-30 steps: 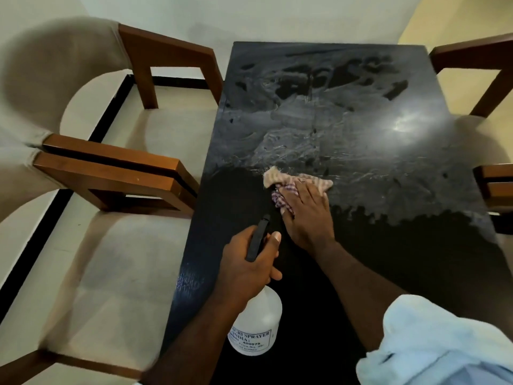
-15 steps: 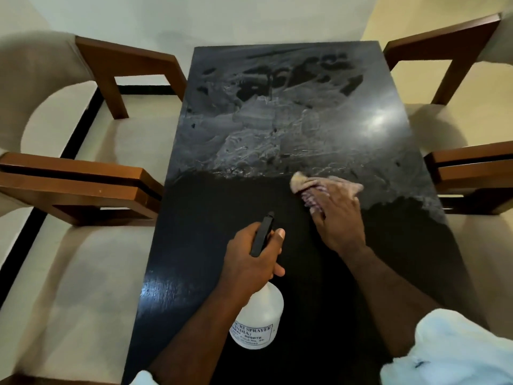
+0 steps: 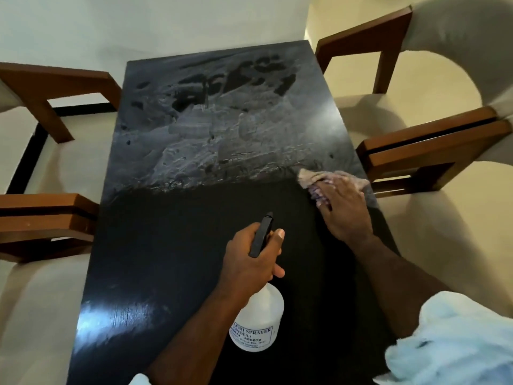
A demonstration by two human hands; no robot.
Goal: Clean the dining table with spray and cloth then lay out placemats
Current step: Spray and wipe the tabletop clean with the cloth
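Observation:
A black dining table (image 3: 172,245) fills the middle of the view; its far half is covered in grey smeared spray film, its near half is wiped dark. My left hand (image 3: 249,262) grips the black trigger head of a white spray bottle (image 3: 256,323) that stands on the near part of the table. My right hand (image 3: 344,209) lies flat, fingers straight, pressing a crumpled checked cloth (image 3: 313,176) onto the table at its right edge, just at the border of the film.
Wooden-armed chairs with cream cushions stand on both sides: two at the left (image 3: 47,218) and two at the right (image 3: 422,151). A light blue sleeve (image 3: 455,343) shows at the lower right. A white wall lies beyond the table's far end.
My right hand has swept the cloth from the table's middle to its right edge, clearing the film along that line. My left hand and the bottle stayed put.

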